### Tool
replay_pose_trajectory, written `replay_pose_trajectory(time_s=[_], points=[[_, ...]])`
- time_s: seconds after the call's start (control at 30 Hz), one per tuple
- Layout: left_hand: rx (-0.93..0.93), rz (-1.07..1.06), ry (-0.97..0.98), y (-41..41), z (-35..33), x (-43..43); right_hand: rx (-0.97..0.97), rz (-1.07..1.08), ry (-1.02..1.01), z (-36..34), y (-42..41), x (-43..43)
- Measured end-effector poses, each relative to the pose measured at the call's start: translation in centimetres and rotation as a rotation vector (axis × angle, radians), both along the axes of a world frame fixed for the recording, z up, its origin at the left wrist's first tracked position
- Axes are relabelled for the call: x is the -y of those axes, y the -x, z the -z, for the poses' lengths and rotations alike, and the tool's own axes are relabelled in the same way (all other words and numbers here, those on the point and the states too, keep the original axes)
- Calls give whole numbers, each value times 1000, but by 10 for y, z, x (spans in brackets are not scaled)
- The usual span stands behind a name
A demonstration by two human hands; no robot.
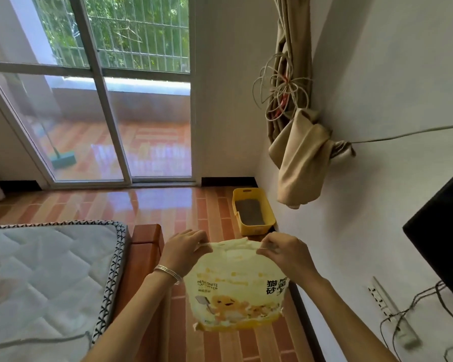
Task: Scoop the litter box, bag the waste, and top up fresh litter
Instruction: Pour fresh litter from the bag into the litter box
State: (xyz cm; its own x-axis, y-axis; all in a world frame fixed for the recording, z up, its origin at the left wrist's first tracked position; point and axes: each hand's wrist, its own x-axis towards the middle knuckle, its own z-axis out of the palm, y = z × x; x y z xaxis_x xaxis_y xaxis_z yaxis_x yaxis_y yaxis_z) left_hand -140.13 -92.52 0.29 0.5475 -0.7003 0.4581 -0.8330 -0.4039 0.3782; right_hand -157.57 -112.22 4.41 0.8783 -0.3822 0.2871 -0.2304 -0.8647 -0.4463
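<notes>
I hold a pale yellow bag of cat litter in front of me above the floor. My left hand pinches its top edge on the left, and my right hand pinches the top edge on the right. The bag's bottom hangs free. A yellow litter box with grey litter inside stands on the tiled floor ahead, in the corner against the right wall, beyond the bag.
A mattress on a wooden bed frame fills the left. A sliding glass door is ahead. A knotted curtain hangs over the litter box. A power strip with cables and a dark screen lie along the right wall.
</notes>
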Motion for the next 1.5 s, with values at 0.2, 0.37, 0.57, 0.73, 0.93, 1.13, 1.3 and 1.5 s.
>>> replay_pose_trajectory(time_s=[0.2, 0.37, 0.57, 0.73, 0.93, 1.13, 1.3, 1.5], points=[[111, 50, -22, -64, -1, 16, 96, 30, 195, 15, -63, 17], [161, 83, -30, -116, 8, 37, 152, 1, 289, 24, -110, 38], [143, 83, -32, -178, 18, 76, 169, -8, 242, 31, -177, 81], [112, 50, -39, -240, 20, 118, 142, -22, 193, 33, -247, 134], [22, 10, -16, -309, 13, 172, 202, 2, 92, 25, -318, 189], [-55, 28, -22, -353, 23, 211, 182, 6, 51, 34, -357, 226], [-71, 104, -32, -401, 35, 246, 146, 56, 37, 39, -392, 248], [-109, 217, -78, -479, 52, 283, 137, 148, 47, 51, -450, 267]])
